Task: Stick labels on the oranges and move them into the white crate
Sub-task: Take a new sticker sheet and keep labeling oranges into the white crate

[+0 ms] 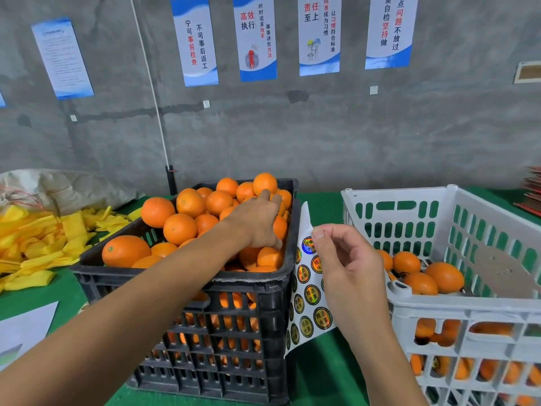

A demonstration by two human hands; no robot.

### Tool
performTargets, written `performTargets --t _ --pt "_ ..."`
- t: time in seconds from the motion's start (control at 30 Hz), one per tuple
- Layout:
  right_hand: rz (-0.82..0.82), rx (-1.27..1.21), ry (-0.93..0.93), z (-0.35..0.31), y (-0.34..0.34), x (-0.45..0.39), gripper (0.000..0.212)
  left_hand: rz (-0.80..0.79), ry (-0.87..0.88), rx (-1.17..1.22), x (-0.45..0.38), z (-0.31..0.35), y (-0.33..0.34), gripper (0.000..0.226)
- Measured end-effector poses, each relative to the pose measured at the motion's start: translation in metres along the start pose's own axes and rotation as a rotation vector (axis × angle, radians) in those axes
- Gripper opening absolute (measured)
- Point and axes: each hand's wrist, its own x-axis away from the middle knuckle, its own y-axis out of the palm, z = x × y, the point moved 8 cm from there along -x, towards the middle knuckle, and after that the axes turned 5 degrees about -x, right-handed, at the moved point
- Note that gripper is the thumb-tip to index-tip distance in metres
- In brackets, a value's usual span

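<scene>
Desk (35, 291): green-covered, carrying both crates side by side, which keeps the transfer short.

Black crate (251, 291): taken as the landmark. It stands at centre and is heaped above its rim with unlabelled oranges (180, 228); this is your supply.

White crate (456, 312): just beside the black crate, on its right. Several oranges already lie in it, some showing dark round labels, so the job appears under way but far from complete.

Yellow pile (38, 238): soft yellow wrapping material lying left of the black crate, not in use.

Your left hand (257, 221): reaching over the heap at the black crate's right end, fingers curled down around one orange, apparently to lift it for labelling.

Label sheet (307, 291): hanging between the two crates against the black crate's right wall, most of its round stickers still on.

Your right hand (345, 259): pinching the sheet near its top between thumb and fingers, holding it upright and close, presumably so a sticker can be peeled the moment the fruit arrives.
</scene>
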Motion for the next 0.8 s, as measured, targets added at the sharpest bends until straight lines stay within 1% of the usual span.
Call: performTargets --t 0.27,0.47,0.53,0.63,0.73,0.8 --pt "-0.002 0.005 0.014 0.002 0.001 0.0 0.008 0.068 0.004 0.044 0.007 0.003 -0.01 0.068" --pt "0.007 0.007 0.015 0.002 0.0 0.0 0.008 0.132 -0.023 0.049 0.008 0.0 -0.019 0.076" --pt "0.015 0.012 0.018 0.002 -0.002 -0.001 0.007 0.201 -0.067 0.081 0.009 -0.006 -0.025 0.072" --pt "0.042 -0.004 0.018 0.0 -0.005 -0.002 0.007 0.375 -0.132 0.162 0.012 -0.015 -0.042 0.064" --pt "0.105 -0.027 -0.023 -0.007 -0.011 0.0 0.008 0.514 -0.155 0.286 0.014 -0.015 -0.059 0.062" --pt "0.17 -0.044 -0.065 -0.014 -0.018 0.001 0.008 0.56 -0.153 0.401 0.017 -0.004 -0.069 0.062"
